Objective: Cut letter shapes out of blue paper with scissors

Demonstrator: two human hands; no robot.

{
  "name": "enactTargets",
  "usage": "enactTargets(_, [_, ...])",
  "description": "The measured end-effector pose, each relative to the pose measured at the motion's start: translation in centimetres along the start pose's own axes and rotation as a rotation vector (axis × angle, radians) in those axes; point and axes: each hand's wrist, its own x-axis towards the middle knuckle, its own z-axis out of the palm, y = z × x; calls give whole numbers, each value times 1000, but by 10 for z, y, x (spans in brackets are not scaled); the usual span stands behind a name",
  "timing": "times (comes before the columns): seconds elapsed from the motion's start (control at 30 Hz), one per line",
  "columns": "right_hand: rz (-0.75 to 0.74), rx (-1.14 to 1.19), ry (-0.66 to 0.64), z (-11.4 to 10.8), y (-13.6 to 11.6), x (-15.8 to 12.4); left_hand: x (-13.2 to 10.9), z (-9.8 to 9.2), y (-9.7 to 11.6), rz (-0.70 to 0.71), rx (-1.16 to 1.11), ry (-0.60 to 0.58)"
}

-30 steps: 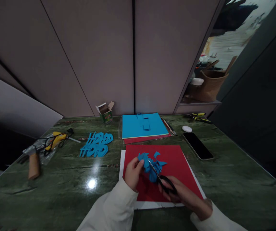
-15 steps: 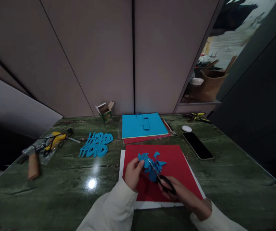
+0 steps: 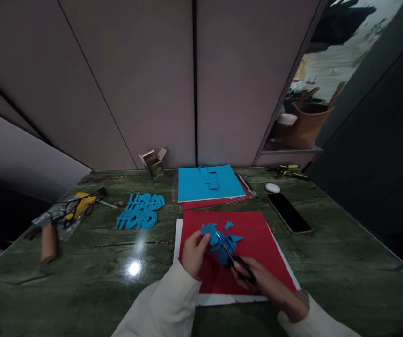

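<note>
My left hand pinches the left edge of a jagged blue paper cutout held just above a red sheet. My right hand grips black-handled scissors, fingers through the loops. The blades point up and to the left into the blue cutout. A white sheet shows under the red one at its left and front edges.
On the green marble table lie blue cutout letters, a stack of blue and red paper, a small open box, a phone, a white oval object, a yellow tool with cable and a wooden handle.
The scissors have edged slightly further up into the blue cutout and their blades have drawn closer together. Both hands stay in nearly the same place.
</note>
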Motion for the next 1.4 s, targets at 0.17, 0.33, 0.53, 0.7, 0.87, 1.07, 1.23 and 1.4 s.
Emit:
enactTargets(0.17, [0,-3,0,-2,3,2,1,-1,-1,14,27,11])
enactTargets(0.33, [7,14,9,-1,2,1,1,-3,-3,31,25,-10])
enactTargets(0.53, [-22,-17,-16,-1,2,2,1,-1,-2,4,-8,0])
enactTargets(0.7, [-13,19,-2,-3,7,3,2,-1,-3,11,-22,-7])
enactTargets(0.87, [2,23,25,-3,8,3,1,-1,-2,19,-18,-10])
enactTargets(1.07, [-5,21,-20,-1,0,-2,2,-3,0,13,-45,101])
enactTargets(1.23, [-12,-8,-31,2,-8,-9,6,-9,1,31,-122,232])
enactTargets(1.4, [-39,57,-30,3,-13,-12,6,-13,1,142,145,255])
